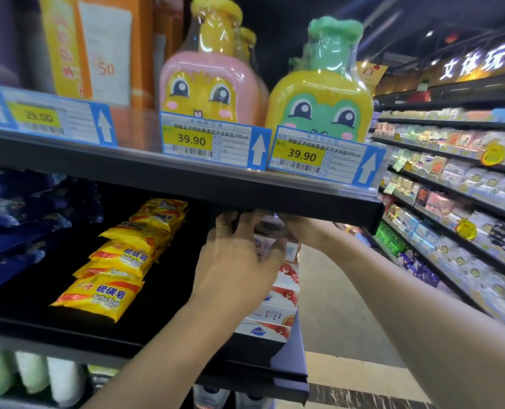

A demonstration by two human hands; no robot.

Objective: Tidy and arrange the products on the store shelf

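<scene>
up close, both hands reach under the edge of the black upper shelf [186, 184] to the top of a stack of white and red soap boxes [280, 308] at the right end of the black middle shelf [145, 343]. the left hand [239, 261], with a thin ring on one finger, has its fingers curled over the near side of the topmost white carton [267, 246]. the right hand [298, 228] comes in from the right and lies against the far side of that same carton; its fingers are hidden behind the shelf lip and the box, so i cannot tell how they sit. left of the stack, well apart from it, yellow sulfur soap packets [112, 276] lie in a row running from near to far. further left sit dark blue bags [23, 219], blurred. on the upper shelf stand a pink and yellow cartoon-face bottle [207, 84] and, just to its right, a yellow bottle with a green frog face [322, 104], each above a price tag reading 39.90 [212, 143]. across the aisle on the right, long shelves of pale boxed goods [458, 184] run into the distance.
</scene>
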